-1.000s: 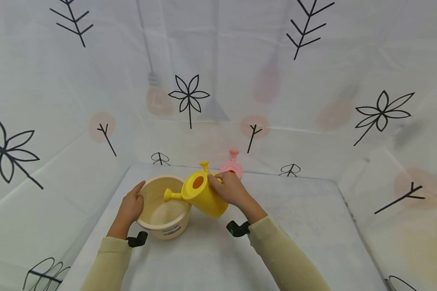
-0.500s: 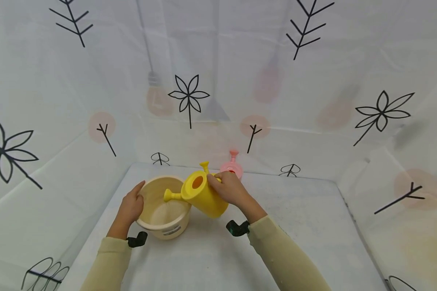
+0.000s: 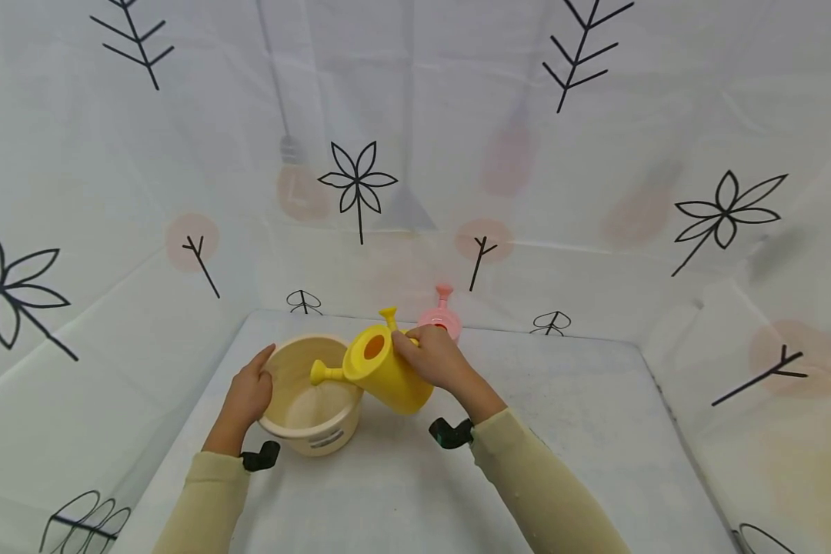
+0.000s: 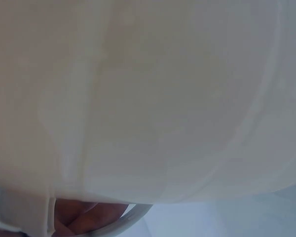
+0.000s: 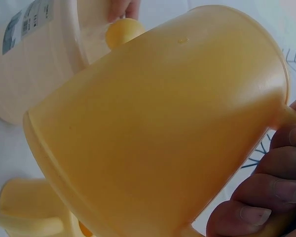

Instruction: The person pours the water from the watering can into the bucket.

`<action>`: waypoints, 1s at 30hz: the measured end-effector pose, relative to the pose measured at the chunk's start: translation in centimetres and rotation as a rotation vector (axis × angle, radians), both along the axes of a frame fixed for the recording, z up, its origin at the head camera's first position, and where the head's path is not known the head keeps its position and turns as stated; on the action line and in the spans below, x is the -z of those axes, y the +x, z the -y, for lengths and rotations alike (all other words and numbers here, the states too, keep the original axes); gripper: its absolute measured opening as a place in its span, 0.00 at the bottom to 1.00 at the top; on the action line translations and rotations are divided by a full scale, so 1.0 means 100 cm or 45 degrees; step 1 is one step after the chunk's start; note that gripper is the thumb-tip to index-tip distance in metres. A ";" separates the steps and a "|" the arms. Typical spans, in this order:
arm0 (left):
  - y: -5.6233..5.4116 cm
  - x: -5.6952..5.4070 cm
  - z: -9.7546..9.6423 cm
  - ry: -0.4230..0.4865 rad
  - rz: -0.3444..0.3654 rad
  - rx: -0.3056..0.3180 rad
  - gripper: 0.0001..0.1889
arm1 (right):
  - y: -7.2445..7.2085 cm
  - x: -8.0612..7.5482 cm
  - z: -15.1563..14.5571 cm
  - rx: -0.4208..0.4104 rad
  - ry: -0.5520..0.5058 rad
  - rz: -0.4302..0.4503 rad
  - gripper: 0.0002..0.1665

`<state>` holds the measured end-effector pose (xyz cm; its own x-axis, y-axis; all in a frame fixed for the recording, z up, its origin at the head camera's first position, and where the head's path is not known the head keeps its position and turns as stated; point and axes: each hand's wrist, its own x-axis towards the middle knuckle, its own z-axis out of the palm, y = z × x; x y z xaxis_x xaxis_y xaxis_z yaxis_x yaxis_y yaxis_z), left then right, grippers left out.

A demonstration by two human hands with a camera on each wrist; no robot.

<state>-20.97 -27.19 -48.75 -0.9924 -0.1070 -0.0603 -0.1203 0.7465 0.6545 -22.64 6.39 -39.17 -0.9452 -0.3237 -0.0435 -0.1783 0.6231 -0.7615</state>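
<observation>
White printed backdrop point(image 3: 595, 115), pale table point(image 3: 526, 477). Your left hand point(image 3: 251, 394) grips the basin point(image 3: 342, 431); your right hand point(image 3: 432, 358) is clamped on the yellow watering can point(image 3: 396, 382), tilted at the basin's right, spout point(image 3: 327, 373) over its rim. Tilting looks done; flow, can't tell; righting it seems left.

A white tabletop point(image 3: 630, 431) extends to white printed sheeting point(image 3: 429, 85) on the left, far and right sides. At the far edge stands a pink watering can point(image 3: 440, 316), partly hidden, spout toward the far sheeting. Just left of it is a rear yellow watering can point(image 5: 32, 195), mostly concealed in the head view. Sheeting prints noted: black outline flowers point(image 3: 357, 180), bare twigs point(image 3: 483, 245), one hanging light bulb point(image 3: 303, 192).
</observation>
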 end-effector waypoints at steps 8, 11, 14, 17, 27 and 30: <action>0.001 0.000 0.000 0.004 -0.001 -0.009 0.31 | -0.001 -0.001 0.001 -0.014 0.014 -0.036 0.30; 0.001 0.000 -0.001 0.003 -0.007 -0.013 0.31 | 0.000 -0.002 0.001 -0.021 0.011 -0.049 0.30; 0.000 0.000 -0.001 0.007 -0.007 -0.019 0.31 | 0.000 -0.003 0.001 -0.026 0.008 -0.058 0.30; 0.000 0.000 -0.001 0.012 -0.006 -0.024 0.31 | 0.000 -0.004 0.000 -0.028 0.010 -0.061 0.31; 0.000 -0.001 0.000 0.009 0.002 -0.023 0.31 | -0.001 -0.005 0.001 -0.039 0.019 -0.061 0.30; 0.000 0.000 0.000 0.006 -0.005 -0.021 0.31 | 0.000 -0.006 0.002 -0.045 0.015 -0.056 0.30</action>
